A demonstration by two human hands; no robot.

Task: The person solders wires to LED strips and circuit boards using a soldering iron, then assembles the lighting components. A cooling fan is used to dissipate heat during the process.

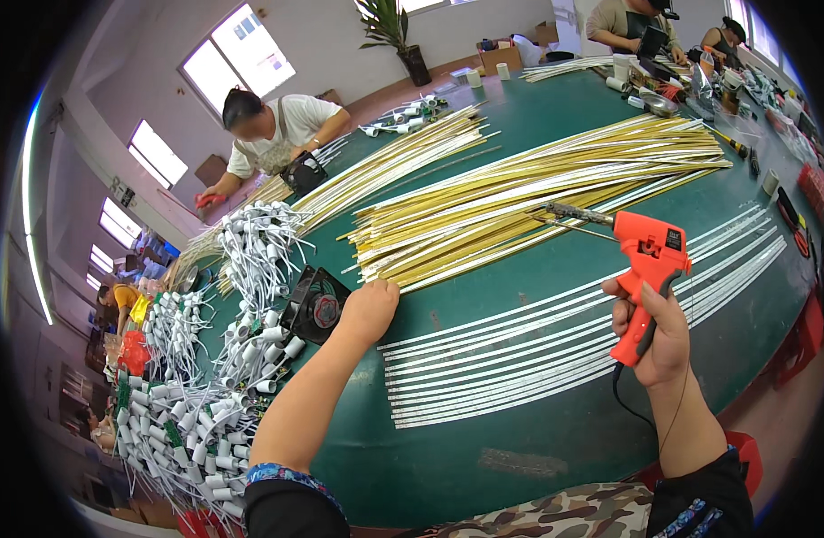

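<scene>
Green is covering the top of a large bench [362, 462], where a person is working at the near edge. The right hand [661, 336] is gripping a red-and-black soldering gun [649, 255] by its handle over the bench's right half; its metal tip is pointing left, and a black cord [619, 384] is hanging from the handle. A long pile of yellow and white strips [528, 197] is stretching across the middle toward the right edge. The left hand [371, 309] is curling narrow at the pile's left end; its fingertips are hiding from view, so I cannot tell whether it is holding anything. Thin white strips [555, 359] are lying side by side between the pile and the near edge. A black fan [316, 306] is standing just beside the left wrist. White cylindrical parts with wires [183, 439] are heaping along the left edge. A co-worker [286, 134] is sitting at the far left edge
</scene>
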